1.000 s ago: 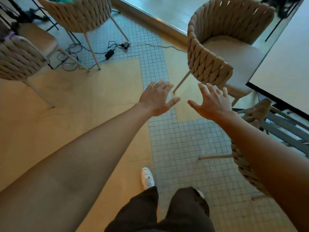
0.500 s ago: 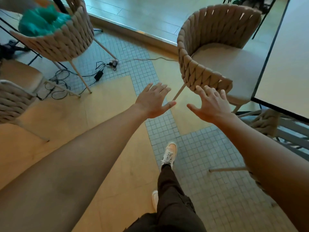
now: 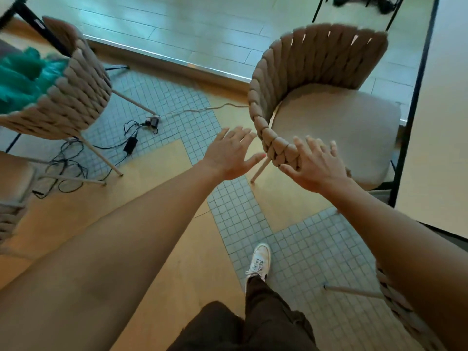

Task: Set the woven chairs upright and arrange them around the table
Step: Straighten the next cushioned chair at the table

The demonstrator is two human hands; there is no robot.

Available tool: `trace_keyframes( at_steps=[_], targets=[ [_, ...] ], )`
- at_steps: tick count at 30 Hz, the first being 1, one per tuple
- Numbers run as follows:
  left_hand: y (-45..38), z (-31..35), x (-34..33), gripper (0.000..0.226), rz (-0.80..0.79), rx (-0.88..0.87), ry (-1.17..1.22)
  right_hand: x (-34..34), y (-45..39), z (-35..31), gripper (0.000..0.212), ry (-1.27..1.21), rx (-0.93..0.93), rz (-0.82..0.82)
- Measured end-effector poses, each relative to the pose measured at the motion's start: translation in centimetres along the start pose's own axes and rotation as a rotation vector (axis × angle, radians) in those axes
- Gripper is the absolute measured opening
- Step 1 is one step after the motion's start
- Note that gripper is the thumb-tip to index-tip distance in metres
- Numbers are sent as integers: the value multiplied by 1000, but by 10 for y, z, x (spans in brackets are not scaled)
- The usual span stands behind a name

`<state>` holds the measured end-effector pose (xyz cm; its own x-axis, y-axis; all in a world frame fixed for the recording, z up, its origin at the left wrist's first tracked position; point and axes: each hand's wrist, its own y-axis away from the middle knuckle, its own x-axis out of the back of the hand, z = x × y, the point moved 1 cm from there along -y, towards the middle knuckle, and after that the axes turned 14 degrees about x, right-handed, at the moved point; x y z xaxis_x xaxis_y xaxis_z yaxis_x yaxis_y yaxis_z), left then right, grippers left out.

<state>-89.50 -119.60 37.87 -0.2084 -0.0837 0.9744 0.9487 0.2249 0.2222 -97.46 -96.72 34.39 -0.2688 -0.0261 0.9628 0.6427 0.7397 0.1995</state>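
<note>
Both hands spread wide, empty: right hand (image 3: 316, 164) at the upright woven chair (image 3: 326, 102) beside the counter (image 3: 435, 122), perhaps touching its arm; left hand (image 3: 231, 154) ready to grip.

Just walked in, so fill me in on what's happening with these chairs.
A person is walking across the tiled floor, both arms stretched toward an upright woven chair that stands beside the table. The right hand is open at the chair's near woven arm, seemingly just touching it; the left hand is open and apart from it. Nothing is gripped yet. A second chair holding green cloth stands at left, with cables on the floor beneath. Another chair seems to lie tipped over at lower right.
</note>
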Motion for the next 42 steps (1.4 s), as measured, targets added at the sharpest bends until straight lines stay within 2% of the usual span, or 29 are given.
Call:
trace_keyframes(
  at_steps=[6, 13, 23, 26, 28, 31, 33, 39, 42],
  targets=[
    [-54, -9, -3, 75, -17, -62, -28, -13, -34, 20, 87, -48, -41, -36],
    [-113, -19, -12, 74, -21, -235, -91, -44, -65, 13, 90, -107, -123, -67],
    [-238, -37, -46, 78, -78, -738, -333, -86, -132, -9, 95, -236, -413, -65],
    [-268, -32, -64, 81, -75, -924, -431, -93, -148, -10, 88, -207, -518, -20],
    [-273, -33, -71, 82, -75, -966, -446, -92, -151, -12, 77, -163, -503, 29],
    [-296, -28, -85, 77, -104, -1051, -475, -97, -156, -6, 55, -77, -540, 33],
    [-307, -23, -89, 71, -126, -1062, -433, -98, -157, -2, 48, -53, -536, 45],
    [-318, -12, -95, 38, -44, -1169, -355, -105, -155, 7, 48, -59, -470, 127],
    [-321, -12, -99, 35, -17, -1185, -340, -108, -153, 11, 50, -35, -468, 136]
  ],
)
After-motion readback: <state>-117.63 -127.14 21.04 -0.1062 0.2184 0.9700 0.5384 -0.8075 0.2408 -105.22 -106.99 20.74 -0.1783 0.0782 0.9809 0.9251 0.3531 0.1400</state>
